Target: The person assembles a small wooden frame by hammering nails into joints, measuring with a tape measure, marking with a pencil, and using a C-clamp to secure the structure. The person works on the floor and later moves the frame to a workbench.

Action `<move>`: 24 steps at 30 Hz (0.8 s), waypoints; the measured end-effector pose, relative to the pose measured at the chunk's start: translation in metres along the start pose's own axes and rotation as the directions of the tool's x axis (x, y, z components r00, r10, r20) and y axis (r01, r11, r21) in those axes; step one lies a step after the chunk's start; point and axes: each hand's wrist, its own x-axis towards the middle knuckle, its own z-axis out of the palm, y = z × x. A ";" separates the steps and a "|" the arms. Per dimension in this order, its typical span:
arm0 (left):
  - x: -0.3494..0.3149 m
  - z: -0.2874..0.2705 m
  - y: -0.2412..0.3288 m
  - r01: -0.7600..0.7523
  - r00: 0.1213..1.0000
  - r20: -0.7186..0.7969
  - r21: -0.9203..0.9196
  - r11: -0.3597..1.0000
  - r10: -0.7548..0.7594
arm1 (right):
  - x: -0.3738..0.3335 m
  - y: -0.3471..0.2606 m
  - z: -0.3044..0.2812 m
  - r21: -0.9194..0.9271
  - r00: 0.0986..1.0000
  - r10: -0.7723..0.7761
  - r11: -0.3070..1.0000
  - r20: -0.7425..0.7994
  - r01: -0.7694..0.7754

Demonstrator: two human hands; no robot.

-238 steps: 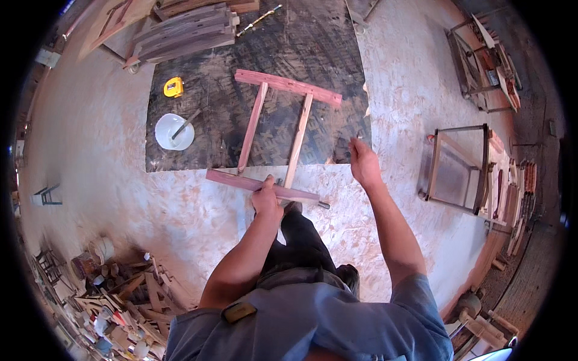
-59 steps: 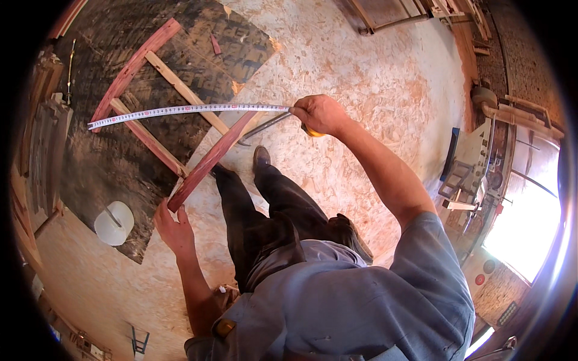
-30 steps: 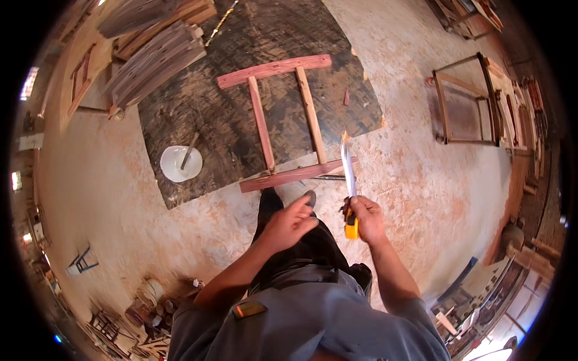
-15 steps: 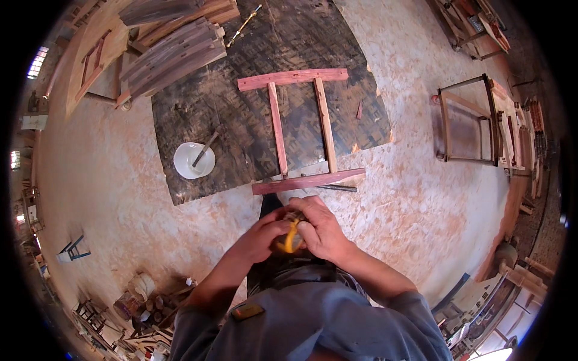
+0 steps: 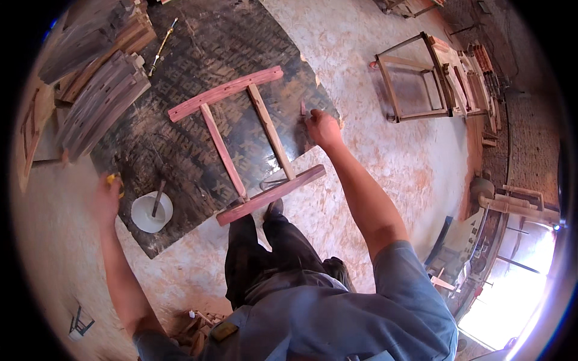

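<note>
A wooden frame lies with two curved reddish rails, the far rail [image 5: 226, 93] and the near rail [image 5: 271, 195], joined by two slimmer bars, the left bar [image 5: 223, 150] and the right bar [image 5: 271, 132]. My left hand [image 5: 106, 201], blurred, is stretched out left of a white bowl [image 5: 152, 212]. It is closed round a small yellow-edged object [image 5: 112, 178], too blurred to name. My right hand [image 5: 325, 129] reaches out right of the frame with fingers curled together, close to a reddish wood sliver [image 5: 303, 106]. What its fingers hold, if anything, is hidden.
The frame rests on a dark stained board [image 5: 180, 60] on the floor, its near rail over the board's edge. A stick [image 5: 158, 198] stands in the bowl. Stacked planks [image 5: 105, 102] are at the left, a metal-edged trolley [image 5: 415, 114] at the right. A long brass-coloured tool [image 5: 162, 48] lies far left.
My hands, together at my waist around the yellow-edged object, have spread wide apart. The left carries the object off to the left; the right has reached forward. The whole view has turned and shifted.
</note>
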 end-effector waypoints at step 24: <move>-0.144 -0.012 0.051 -0.081 0.996 -0.061 -0.528 0.845 0.058 | -0.059 -0.123 -0.012 0.798 0.965 -0.145 0.595 0.218 -0.091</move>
